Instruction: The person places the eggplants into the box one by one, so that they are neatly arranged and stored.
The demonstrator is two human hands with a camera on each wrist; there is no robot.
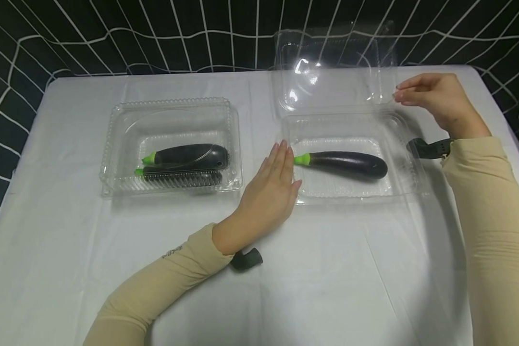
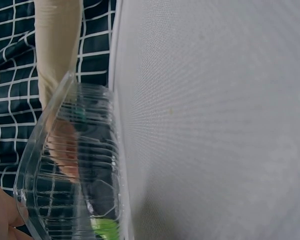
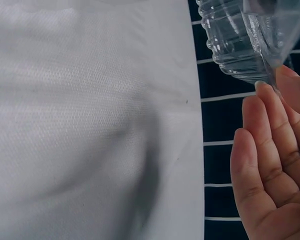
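Note:
In the head view, an eggplant (image 1: 348,163) with a bright green stem lies in the base of a clear plastic clamshell box (image 1: 341,197) on the right. Its lid (image 1: 333,91) is raised and tipped back at the far side. My right hand (image 1: 441,98) pinches the lid's right edge between thumb and fingertips, also seen in the right wrist view. Flat and straight-fingered, my left hand (image 1: 268,190) lies against the box's left rim. The left wrist view shows the box's ribbed clear wall (image 2: 72,165) with a green stem (image 2: 106,228) behind it.
On the left stands another clear box (image 1: 177,108), its lid down. Inside is a dark eggplant (image 1: 190,156), with a dark green-tipped shape below it through the ribbed wall. Both boxes are on a white-covered table (image 1: 311,278). Dark white-grid cloth (image 1: 177,29) hangs behind it.

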